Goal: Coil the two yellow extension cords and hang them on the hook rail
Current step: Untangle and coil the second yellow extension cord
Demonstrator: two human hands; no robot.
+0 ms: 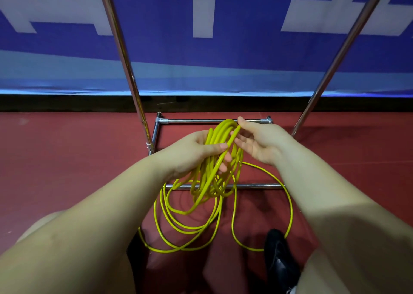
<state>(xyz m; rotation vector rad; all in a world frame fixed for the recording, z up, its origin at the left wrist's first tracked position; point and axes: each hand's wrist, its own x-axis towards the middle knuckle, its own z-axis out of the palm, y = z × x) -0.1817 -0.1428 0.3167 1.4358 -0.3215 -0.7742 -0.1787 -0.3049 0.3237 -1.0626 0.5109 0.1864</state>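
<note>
Several loops of yellow cord [214, 159] sit gripped in the left hand [196, 150]; the right hand [257, 141], just right, pinches one strand, other fingers spread.

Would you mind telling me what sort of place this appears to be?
Probably an indoor hall or sports venue: a red floor, a large blue-and-white banner along the wall, and a chrome tube rack standing on the floor.
</note>
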